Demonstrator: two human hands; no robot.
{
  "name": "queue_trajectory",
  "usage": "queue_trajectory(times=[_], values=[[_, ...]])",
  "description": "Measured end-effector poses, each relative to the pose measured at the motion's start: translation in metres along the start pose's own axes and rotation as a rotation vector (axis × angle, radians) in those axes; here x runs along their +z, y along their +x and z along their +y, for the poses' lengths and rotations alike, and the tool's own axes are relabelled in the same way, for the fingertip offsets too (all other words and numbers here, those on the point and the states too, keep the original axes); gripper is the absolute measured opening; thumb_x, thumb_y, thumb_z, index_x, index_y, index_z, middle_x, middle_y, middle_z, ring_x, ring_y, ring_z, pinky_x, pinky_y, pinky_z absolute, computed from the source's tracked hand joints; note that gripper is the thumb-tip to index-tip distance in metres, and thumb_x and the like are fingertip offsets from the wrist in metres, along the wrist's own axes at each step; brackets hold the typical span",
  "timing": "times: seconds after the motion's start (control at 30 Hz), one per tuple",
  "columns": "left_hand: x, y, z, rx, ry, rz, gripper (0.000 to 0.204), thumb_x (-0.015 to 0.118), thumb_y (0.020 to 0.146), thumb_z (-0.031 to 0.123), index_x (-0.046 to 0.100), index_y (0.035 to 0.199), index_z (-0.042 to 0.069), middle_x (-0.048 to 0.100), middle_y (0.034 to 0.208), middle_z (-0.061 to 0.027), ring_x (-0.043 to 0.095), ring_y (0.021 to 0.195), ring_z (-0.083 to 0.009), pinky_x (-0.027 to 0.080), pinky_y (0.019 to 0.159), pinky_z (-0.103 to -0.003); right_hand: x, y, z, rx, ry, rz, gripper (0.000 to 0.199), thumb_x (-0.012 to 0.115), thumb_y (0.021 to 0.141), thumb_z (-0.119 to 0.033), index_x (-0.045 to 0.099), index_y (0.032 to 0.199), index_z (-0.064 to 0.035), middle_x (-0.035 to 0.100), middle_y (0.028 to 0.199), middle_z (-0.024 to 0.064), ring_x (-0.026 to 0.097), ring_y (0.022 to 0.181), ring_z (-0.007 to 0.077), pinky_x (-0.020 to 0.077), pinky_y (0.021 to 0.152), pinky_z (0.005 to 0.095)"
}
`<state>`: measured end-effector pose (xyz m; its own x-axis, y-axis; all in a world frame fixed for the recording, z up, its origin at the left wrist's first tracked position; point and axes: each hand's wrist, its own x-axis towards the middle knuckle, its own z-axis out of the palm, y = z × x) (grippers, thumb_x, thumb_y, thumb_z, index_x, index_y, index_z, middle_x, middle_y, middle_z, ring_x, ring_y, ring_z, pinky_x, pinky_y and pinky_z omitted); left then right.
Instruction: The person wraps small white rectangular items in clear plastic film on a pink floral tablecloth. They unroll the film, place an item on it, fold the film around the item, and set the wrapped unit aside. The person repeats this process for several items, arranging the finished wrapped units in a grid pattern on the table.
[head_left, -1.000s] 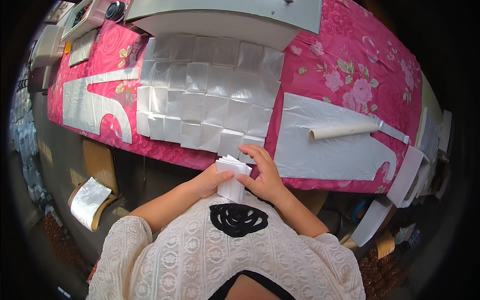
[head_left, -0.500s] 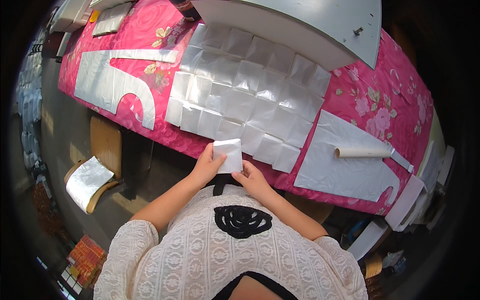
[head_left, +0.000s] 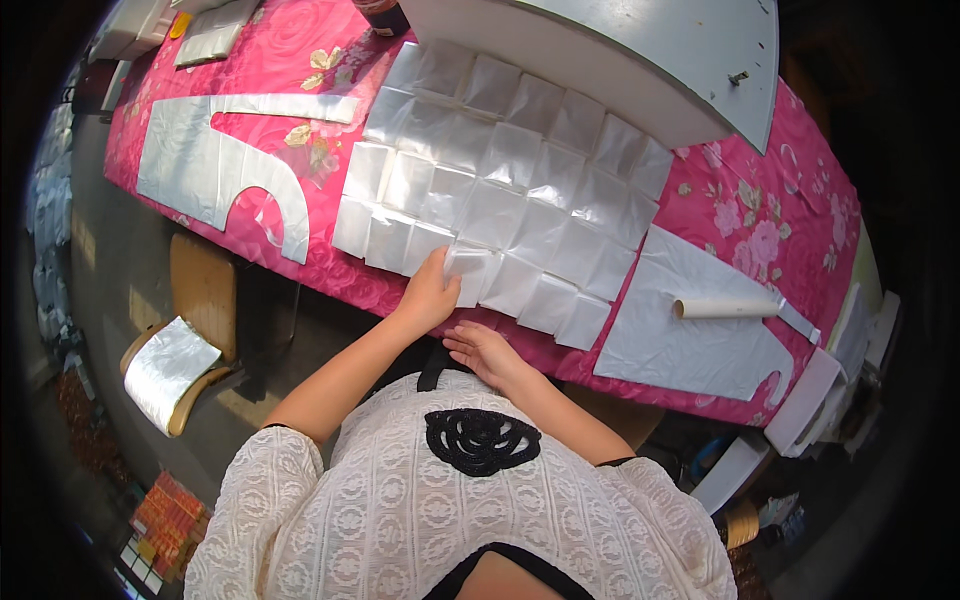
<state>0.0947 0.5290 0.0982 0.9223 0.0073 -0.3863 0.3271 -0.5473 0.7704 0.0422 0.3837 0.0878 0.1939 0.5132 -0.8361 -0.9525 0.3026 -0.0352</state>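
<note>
My left hand point(head_left: 432, 292) is at the near edge of the table, its fingers closed on the left side of a folded translucent plastic packet point(head_left: 468, 268). That packet lies in the nearest row, against the others. Rows of similar folded plastic packets point(head_left: 492, 213) cover the middle of the table, overlapping a little. Closer to my body, my right hand point(head_left: 484, 354) is apart from the packets, fingers stretched out, with nothing in it.
A pink floral cloth point(head_left: 340, 270) covers the table. Flat silvery apron-shaped plastic sheets point(head_left: 185, 165) lie to either side, with a pale tube point(head_left: 725, 308) on the right one. A white box point(head_left: 600, 60) stands behind the packets. A wooden chair point(head_left: 205, 285) is at left.
My left hand has moved forward, bringing the folded packet from in front of my body to the nearest row. My right hand has let go of it and opened lower down.
</note>
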Motion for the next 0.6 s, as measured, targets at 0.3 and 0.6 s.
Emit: queue_trajectory(times=[0.3,0.6], values=[[0.012,0.007,0.003,0.145,0.056,0.143,0.053,0.053,0.077,0.005,0.030,0.123,-0.006,0.035,0.122,-0.0256,0.034,0.114,-0.0385,0.030,0.095,-0.040,-0.011,0.017,0.002,-0.090,0.274,-0.097,0.028,0.055,0.081,-0.010,0.047,0.107,-0.0027,0.051,0.109,0.0104,0.048,0.103,0.0192,0.0388,0.088,0.0313],[0.025,0.000,0.000,0.060,-0.039,0.228,0.054,0.052,0.079,0.005,0.028,0.126,-0.006,0.032,0.126,-0.0254,0.031,0.119,-0.0377,0.026,0.099,-0.039,0.000,0.018,-0.007,-0.220,0.352,-0.275,0.037,0.052,0.080,-0.007,0.041,0.115,-0.0034,0.049,0.114,0.0088,0.047,0.106,0.0192,0.0361,0.092,0.0340]])
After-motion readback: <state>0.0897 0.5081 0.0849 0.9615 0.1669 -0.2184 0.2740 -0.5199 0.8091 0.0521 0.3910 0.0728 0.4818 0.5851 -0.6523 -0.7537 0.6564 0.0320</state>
